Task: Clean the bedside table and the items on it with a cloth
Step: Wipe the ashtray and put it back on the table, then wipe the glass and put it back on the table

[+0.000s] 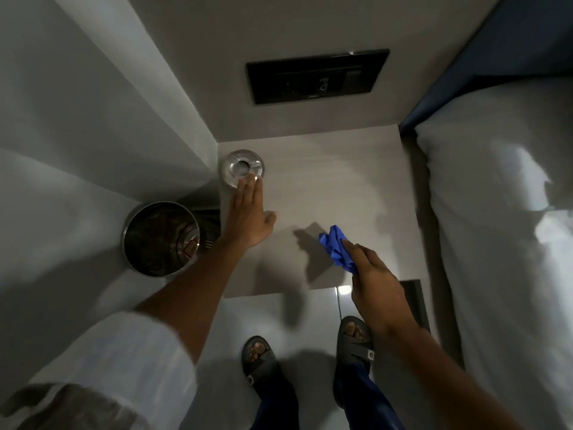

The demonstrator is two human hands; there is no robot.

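On bedside table (325, 169): one ashtray (243, 167), one cloth (338, 248), two hands.

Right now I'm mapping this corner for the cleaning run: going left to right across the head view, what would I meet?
Metal bin on the floor → metal ashtray in the table's back corner, left hand reaching to it → blue cloth in the right hand → bed.

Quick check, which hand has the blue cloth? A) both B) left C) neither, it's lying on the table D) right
D: the right hand bunches the blue cloth above the bedside table, while the left hand reaches flat toward the metal ashtray.
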